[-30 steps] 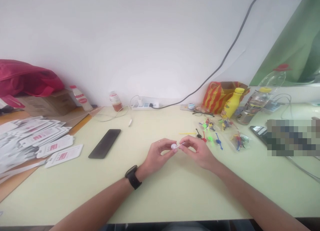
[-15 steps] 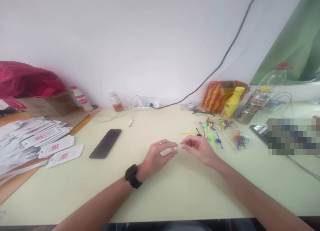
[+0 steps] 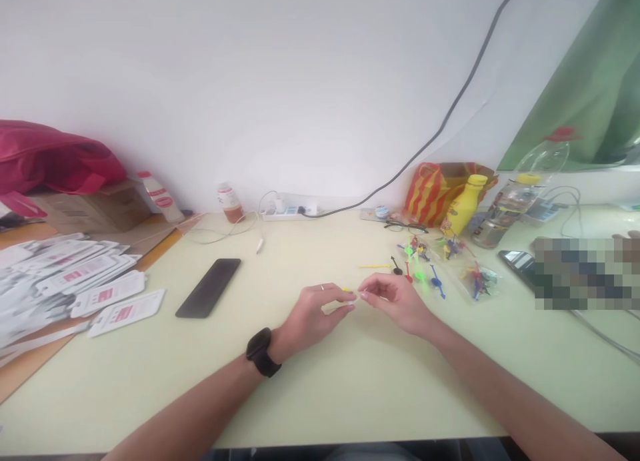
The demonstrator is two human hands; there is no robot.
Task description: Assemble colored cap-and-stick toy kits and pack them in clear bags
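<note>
My left hand (image 3: 316, 316), with a ring and a black watch (image 3: 263, 352), is closed in a pinch above the middle of the table. Between its fingertips is a small whitish piece with a bit of yellow (image 3: 346, 290); its kind is too small to tell. Directly beside it, my right hand (image 3: 397, 302) pinches with thumb and forefinger at the same spot, fingertips nearly touching the left ones. What the right fingers grip is hidden. Just beyond the right hand lie plastic arrow spinners: a black one (image 3: 397, 270), a green one (image 3: 421, 276), a blue one (image 3: 438, 282) and a thin yellow one (image 3: 375, 267).
Clear bags of coloured parts (image 3: 477, 281) lie to the right, before a yellow bottle (image 3: 463, 204) and glasses (image 3: 406, 227). A dark phone (image 3: 209, 288) and white tag cards (image 3: 127, 312) are leftward. A power strip (image 3: 290, 212) stands by the wall.
Both hands stay together in nearly the same place, with the fingertips slightly shifted. A yellow bit now shows at the left fingertips. The view has moved a little.
</note>
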